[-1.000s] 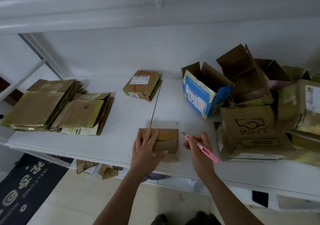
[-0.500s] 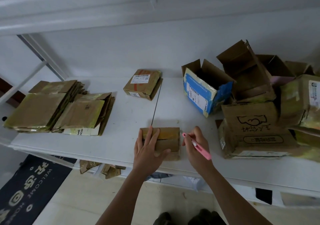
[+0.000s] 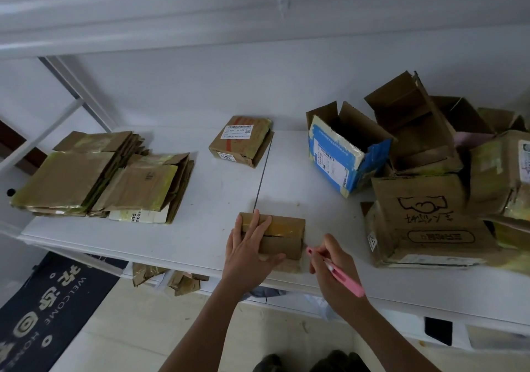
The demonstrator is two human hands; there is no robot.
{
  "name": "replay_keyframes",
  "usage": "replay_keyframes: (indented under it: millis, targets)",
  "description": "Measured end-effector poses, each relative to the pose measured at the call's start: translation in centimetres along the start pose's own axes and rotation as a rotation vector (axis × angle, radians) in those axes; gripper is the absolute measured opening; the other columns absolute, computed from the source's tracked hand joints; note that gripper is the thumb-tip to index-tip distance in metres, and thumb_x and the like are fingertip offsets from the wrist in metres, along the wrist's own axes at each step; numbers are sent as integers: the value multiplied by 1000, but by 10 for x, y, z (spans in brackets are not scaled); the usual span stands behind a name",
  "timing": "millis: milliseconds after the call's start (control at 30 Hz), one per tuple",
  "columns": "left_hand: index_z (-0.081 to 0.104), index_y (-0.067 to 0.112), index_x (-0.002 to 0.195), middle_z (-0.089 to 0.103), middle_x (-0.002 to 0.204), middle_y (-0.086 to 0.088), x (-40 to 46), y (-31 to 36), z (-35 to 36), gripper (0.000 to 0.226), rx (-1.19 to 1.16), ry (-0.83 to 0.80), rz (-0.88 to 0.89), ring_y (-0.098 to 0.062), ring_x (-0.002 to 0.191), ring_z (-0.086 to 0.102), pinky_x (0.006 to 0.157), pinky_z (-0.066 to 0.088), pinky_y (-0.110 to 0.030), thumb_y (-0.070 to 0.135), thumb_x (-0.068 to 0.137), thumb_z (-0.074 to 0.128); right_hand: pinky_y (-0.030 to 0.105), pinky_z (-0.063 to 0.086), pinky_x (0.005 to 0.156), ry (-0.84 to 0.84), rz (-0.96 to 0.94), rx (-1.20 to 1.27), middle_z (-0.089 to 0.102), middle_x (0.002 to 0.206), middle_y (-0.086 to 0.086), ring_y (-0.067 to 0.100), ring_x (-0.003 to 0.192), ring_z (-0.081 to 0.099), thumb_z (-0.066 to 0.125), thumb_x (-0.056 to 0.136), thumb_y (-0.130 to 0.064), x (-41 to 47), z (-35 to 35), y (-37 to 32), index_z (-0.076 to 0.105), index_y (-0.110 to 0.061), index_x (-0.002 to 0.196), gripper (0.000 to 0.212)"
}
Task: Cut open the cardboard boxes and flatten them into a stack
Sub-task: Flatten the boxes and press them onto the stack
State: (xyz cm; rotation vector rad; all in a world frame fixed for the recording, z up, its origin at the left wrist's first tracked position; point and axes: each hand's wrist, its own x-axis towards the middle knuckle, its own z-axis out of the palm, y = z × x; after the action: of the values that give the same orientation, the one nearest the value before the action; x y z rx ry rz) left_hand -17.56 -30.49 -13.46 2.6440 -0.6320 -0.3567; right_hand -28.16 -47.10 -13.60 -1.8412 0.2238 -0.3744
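Note:
A small taped cardboard box [image 3: 285, 234] lies near the front edge of the white table [image 3: 292, 188]. My left hand [image 3: 249, 247] rests on its left half, fingers straight over the top and thumb along the front. My right hand [image 3: 334, 271] grips a pink box cutter [image 3: 338, 274] just right of the box, its tip close to the box's lower right corner. A stack of flattened boxes [image 3: 100, 179] lies at the table's left.
A sealed labelled parcel [image 3: 242, 140] sits at the back centre. An open blue box [image 3: 344, 148] and a pile of open brown boxes [image 3: 430, 199] fill the right side. Cardboard scraps [image 3: 172, 280] and a dark welcome mat [image 3: 48, 308] lie on the floor.
My right hand with the pink cutter has dropped towards me, from beside the box's top edge to its lower right corner. My left hand stays on the box.

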Motion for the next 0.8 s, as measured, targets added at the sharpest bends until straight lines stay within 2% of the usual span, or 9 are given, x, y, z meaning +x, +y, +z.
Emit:
replay_keyframes:
  millis: [167, 267, 333, 433, 500, 567, 633, 733, 800]
  targets:
    - [23, 41, 150, -4, 162, 19, 1, -3, -5, 76, -71, -17, 29, -15, 149, -19, 120, -5, -42, 59, 86, 61, 27, 50, 54, 90, 28, 174, 59, 65, 13, 25, 54, 55, 51, 96, 2, 4, -15, -2, 48, -6, 74, 23]
    - [35, 42, 144, 5, 160, 23, 1, -1, -5, 61, -145, 43, 17, -13, 150, -14, 120, -3, -41, 61, 89, 54, 16, 50, 60, 262, 18, 237, 61, 66, 9, 12, 57, 58, 50, 96, 2, 27, -15, -6, 49, -2, 80, 17]
    - [39, 40, 141, 8, 158, 24, -1, -1, -2, 58, -123, 79, 38, -15, 151, -11, 120, -2, -41, 60, 89, 55, 10, 47, 61, 251, 29, 214, 65, 70, 4, 1, 60, 59, 52, 97, -2, 46, -8, -7, 49, 1, 88, 10]
    - [36, 39, 143, 3, 158, 19, 1, -2, -4, 66, -125, 102, 47, -20, 151, -10, 120, -3, -42, 59, 85, 62, 12, 49, 64, 148, 88, 179, 68, 83, 9, 0, 68, 63, 49, 100, -9, 60, 5, -6, 44, 0, 96, 11]
    - [23, 43, 147, -8, 161, 13, 5, -2, -12, 88, -117, 96, -33, -23, 150, -11, 119, -2, -46, 64, 76, 69, 22, 54, 63, 161, 56, 112, 66, 80, 11, 13, 72, 66, 50, 99, -8, 58, 10, -6, 44, -2, 96, 9]
    - [16, 42, 149, -3, 156, 14, 6, -4, -22, 108, -120, 109, -143, -23, 146, 0, 119, 14, -52, 64, 64, 79, 38, 55, 56, 210, 5, 36, 62, 73, 16, 29, 65, 64, 52, 97, -4, 52, 10, -5, 45, -5, 92, 10]
    - [17, 34, 149, 9, 147, 8, 8, -5, -30, 114, -218, 124, -270, -26, 134, 18, 111, 31, -48, 50, 61, 88, 39, 54, 54, 234, -4, 43, 62, 69, 15, 32, 60, 64, 52, 97, -4, 43, 7, -3, 45, -5, 90, 10]
    - [28, 20, 144, 29, 139, -7, 11, 1, -32, 89, -489, 119, -410, -18, 110, 39, 98, 44, -34, 23, 75, 84, 30, 58, 57, 155, 71, 155, 64, 79, 14, 20, 65, 73, 47, 100, -7, 27, 6, -2, 46, -4, 93, 8]
    - [31, 21, 144, 40, 140, -6, 13, 11, -27, 73, -445, 80, -333, -15, 110, 43, 99, 47, -37, 28, 86, 74, 32, 58, 55, 100, 85, 192, 65, 84, 14, 23, 64, 73, 46, 101, -7, 18, 13, -2, 46, -3, 96, 7]
